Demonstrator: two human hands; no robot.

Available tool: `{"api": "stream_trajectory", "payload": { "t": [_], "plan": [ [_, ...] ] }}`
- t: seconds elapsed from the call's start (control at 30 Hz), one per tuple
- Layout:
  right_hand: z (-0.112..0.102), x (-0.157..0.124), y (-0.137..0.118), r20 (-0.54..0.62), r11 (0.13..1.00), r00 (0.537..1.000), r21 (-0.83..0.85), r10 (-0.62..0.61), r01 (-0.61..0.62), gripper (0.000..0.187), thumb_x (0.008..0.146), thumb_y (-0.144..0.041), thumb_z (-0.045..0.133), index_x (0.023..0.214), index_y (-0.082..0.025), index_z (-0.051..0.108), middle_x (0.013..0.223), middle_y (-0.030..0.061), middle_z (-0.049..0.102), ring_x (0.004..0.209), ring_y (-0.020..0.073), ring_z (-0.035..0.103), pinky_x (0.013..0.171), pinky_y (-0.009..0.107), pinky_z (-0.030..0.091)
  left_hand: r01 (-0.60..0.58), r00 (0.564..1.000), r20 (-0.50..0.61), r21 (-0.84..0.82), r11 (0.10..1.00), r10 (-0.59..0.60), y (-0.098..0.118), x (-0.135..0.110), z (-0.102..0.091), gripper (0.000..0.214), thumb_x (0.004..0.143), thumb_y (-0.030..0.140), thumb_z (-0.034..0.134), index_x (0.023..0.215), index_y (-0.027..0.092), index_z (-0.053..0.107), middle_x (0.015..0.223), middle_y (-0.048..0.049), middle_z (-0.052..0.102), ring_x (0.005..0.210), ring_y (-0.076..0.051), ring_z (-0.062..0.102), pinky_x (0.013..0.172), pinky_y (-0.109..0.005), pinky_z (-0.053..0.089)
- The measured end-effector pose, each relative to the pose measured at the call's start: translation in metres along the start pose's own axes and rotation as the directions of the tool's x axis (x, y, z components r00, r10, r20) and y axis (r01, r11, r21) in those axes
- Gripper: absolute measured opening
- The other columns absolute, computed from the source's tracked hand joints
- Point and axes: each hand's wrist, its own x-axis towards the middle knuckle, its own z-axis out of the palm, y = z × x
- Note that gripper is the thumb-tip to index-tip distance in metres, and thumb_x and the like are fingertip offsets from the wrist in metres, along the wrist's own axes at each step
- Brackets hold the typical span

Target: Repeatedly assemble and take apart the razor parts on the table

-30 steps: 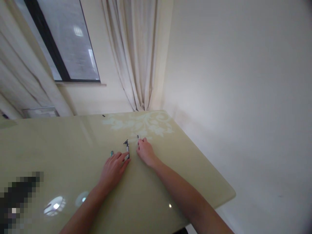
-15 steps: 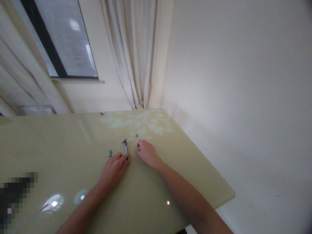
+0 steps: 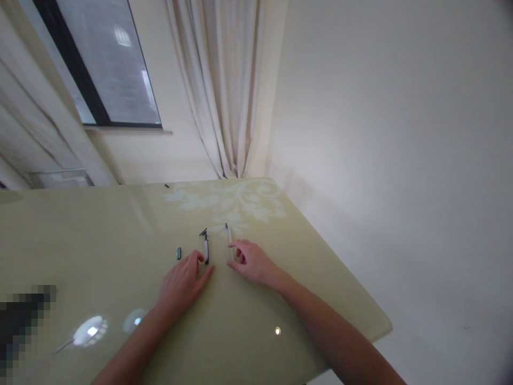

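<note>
A razor (image 3: 206, 250) with a grey and black handle lies on the table, its dark head pointing away from me. My left hand (image 3: 185, 275) rests at its near end, thumb and forefinger apart around the handle's tip. To the razor's right lies a slim white toothbrush (image 3: 230, 233) with a dark head, roughly parallel to it. Beside the toothbrush's near end is my right hand (image 3: 252, 260), thumb and forefinger spread with a gap between them. A small green and black rectangular piece (image 3: 178, 253) sits left of the razor.
The glossy yellow-green table (image 3: 320, 299) carries a white floral pattern and light reflections. A small dark piece (image 3: 166, 186) lies near its far edge. A blurred dark shape (image 3: 24, 315) is at the left. Curtains (image 3: 224, 107) and a wall (image 3: 385, 160) border the table.
My right hand has drawn slightly back and right, its fingers parting and showing more of the toothbrush. My left fingers have spread off the razor's near end.
</note>
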Motion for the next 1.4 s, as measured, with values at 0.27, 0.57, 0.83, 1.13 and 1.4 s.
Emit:
{"api": "stream_trajectory", "payload": {
  "t": [0.27, 0.57, 0.83, 1.13, 1.4],
  "plan": [
    [0.004, -0.006, 0.005, -0.029, 0.998, 1.000, 0.061, 0.011, -0.010, 0.027, 0.088, -0.024, 0.075, 0.112, -0.016, 0.068, 0.081, -0.0001, 0.061, 0.070, 0.0139, 0.055, 0.068, 0.026, 0.041, 0.158, 0.980, 0.079, 0.232, 0.960, -0.180, 0.029, 0.012, -0.012, 0.046, 0.101, 0.057, 0.034, 0.083, 0.022, 0.057, 0.086, -0.0108, 0.074, 0.083, -0.032, 0.073, 0.068, -0.037, 0.046],
    [0.004, -0.004, 0.007, -0.098, 0.990, 0.995, 0.143, 0.006, 0.008, 0.026, 0.086, -0.018, 0.073, 0.111, -0.015, 0.068, 0.077, -0.0012, 0.060, 0.069, 0.0135, 0.054, 0.069, 0.026, 0.041, 0.172, 0.977, 0.077, 0.250, 0.953, -0.197, 0.023, 0.013, -0.012, 0.045, 0.102, 0.048, 0.029, 0.084, 0.022, 0.061, 0.090, -0.0127, 0.077, 0.084, -0.033, 0.074, 0.065, -0.035, 0.042],
    [0.000, -0.007, -0.014, -0.167, 0.778, 0.985, 0.624, 0.045, 0.070, 0.049, 0.103, -0.058, 0.047, 0.097, -0.016, 0.072, 0.082, 0.0029, 0.063, 0.067, 0.0128, 0.053, 0.063, 0.026, 0.042, -0.037, 0.992, -0.125, -0.021, 0.999, 0.034, 0.031, -0.012, -0.011, 0.041, 0.103, 0.047, 0.033, 0.079, 0.023, 0.055, 0.070, -0.0017, 0.064, 0.064, -0.019, 0.062, 0.063, -0.029, 0.036],
    [-0.001, -0.015, -0.022, -0.069, 0.346, 0.998, 0.936, 0.011, 0.061, 0.038, 0.099, -0.056, 0.059, 0.096, -0.018, 0.061, 0.073, -0.0009, 0.056, 0.066, 0.0133, 0.054, 0.065, 0.027, 0.045, -0.107, 0.993, -0.013, -0.498, 0.861, 0.116, 0.032, -0.016, 0.002, 0.032, 0.086, 0.054, 0.066, 0.081, 0.022, 0.069, 0.063, 0.0028, 0.063, 0.057, -0.015, 0.054, 0.058, -0.025, 0.042],
    [-0.009, -0.019, -0.021, 0.201, 0.400, 0.977, 0.903, -0.074, -0.156, 0.041, 0.095, -0.056, 0.062, 0.093, -0.015, 0.067, 0.065, -0.0054, 0.044, 0.049, 0.0068, 0.030, 0.046, 0.023, 0.018, -0.042, 0.997, -0.072, -0.809, 0.587, -0.028, 0.023, -0.011, -0.024, 0.050, 0.090, 0.056, 0.062, 0.126, 0.023, 0.073, 0.084, -0.0036, 0.069, 0.071, -0.016, 0.059, 0.066, -0.027, 0.049]
  ]
}}
